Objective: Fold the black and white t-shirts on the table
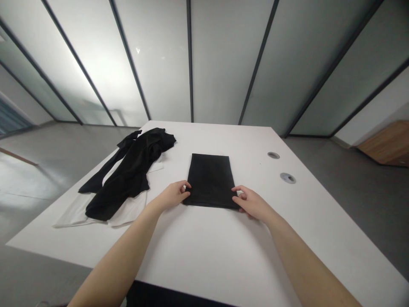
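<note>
A folded black cloth (210, 181) lies flat as a neat rectangle in the middle of the white table (204, 256). My left hand (171, 196) pinches its near left corner between the fingers, and my right hand (251, 202) pinches its near right corner. Further left, a crumpled black garment (129, 170) lies in a loose heap, partly on top of a flat white cloth (76, 213). Neither hand touches that heap.
Two round metal cable grommets (273, 155) (288, 178) are set in the tabletop at the right. Grey floor surrounds the table, and frosted glass panels with dark frames stand beyond it. A wooden piece of furniture (386, 145) stands at the far right.
</note>
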Motion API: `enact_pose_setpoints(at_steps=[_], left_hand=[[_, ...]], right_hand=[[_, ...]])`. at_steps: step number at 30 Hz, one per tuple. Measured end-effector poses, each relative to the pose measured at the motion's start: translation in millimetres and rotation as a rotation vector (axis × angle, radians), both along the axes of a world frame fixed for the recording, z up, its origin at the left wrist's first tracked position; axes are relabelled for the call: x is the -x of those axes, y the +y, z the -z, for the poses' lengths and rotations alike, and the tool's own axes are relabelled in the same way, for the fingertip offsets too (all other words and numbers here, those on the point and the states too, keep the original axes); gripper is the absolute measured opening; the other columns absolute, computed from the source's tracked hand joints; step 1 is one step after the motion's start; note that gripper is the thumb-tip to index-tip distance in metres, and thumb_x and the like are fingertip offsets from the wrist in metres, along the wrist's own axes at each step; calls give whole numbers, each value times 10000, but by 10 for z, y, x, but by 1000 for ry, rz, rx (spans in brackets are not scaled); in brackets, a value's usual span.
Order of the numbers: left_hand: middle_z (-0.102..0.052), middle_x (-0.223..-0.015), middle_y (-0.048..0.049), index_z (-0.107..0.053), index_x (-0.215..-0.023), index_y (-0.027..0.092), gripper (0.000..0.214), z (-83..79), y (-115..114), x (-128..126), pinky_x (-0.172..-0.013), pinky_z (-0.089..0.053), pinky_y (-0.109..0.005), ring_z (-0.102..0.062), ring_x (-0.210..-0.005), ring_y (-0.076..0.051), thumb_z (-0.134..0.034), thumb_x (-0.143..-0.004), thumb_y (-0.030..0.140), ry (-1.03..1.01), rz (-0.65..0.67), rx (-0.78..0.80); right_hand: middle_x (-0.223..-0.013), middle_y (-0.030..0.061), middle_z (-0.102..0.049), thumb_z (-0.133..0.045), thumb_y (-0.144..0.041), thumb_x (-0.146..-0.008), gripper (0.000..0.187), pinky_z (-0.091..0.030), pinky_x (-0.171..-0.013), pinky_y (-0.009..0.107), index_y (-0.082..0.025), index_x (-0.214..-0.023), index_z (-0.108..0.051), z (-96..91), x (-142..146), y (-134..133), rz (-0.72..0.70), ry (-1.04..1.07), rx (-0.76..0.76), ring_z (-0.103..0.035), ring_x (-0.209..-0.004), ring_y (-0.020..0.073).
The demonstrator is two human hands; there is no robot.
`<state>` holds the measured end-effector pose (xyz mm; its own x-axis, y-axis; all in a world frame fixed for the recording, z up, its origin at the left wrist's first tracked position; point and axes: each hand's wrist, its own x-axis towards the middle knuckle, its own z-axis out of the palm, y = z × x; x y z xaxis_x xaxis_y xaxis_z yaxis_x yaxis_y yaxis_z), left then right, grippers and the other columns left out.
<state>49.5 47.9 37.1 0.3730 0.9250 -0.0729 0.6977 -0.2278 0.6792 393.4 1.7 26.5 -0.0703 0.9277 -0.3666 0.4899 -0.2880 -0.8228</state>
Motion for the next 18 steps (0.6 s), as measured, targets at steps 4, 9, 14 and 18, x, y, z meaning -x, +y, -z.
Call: enact_pose_setpoints(at_steps=[4, 9, 14, 18], left_hand=[[-623, -695, 30, -720, -1098, 207, 260, 5, 1, -6, -604, -438, -280, -584, -566, -159, -633, -876, 310, -6, -12, 25], [-631, -702, 32, -719, -1123, 208, 291, -5, -3, 2, -611, -450, -283, -598, -566, -160, -653, -875, 347, -15, -21, 38], [-657, -754, 17, -722, -1164, 203, 355, 12, 5, 1, -603, -467, -284, -609, -577, -159, -680, -845, 352, -79, -27, 67], [-683, -807, 0, -721, -1140, 200, 330, 79, 33, -26, -603, -483, -277, -631, -605, -157, -661, -830, 294, -141, -90, 65]], right_hand=[[-745, -50, -569, -627, -324, -958, 303, -312, -384, 167, -292, -1256, -580, 12, 10, 3, 2, -15, -10, -628, -599, 139], [-693, -51, -600, -584, -274, -984, 265, -348, -392, 216, -252, -1245, -621, -17, 18, -16, -53, -152, -95, -522, -456, 113], [-723, -43, -620, -563, -254, -1010, 275, -390, -424, 223, -234, -1276, -633, -15, 15, -28, -88, -212, -142, -499, -420, 90], [-777, -31, -619, -568, -263, -1005, 309, -399, -434, 210, -262, -1307, -633, 40, 4, -8, -80, -186, -118, -565, -502, 109]])
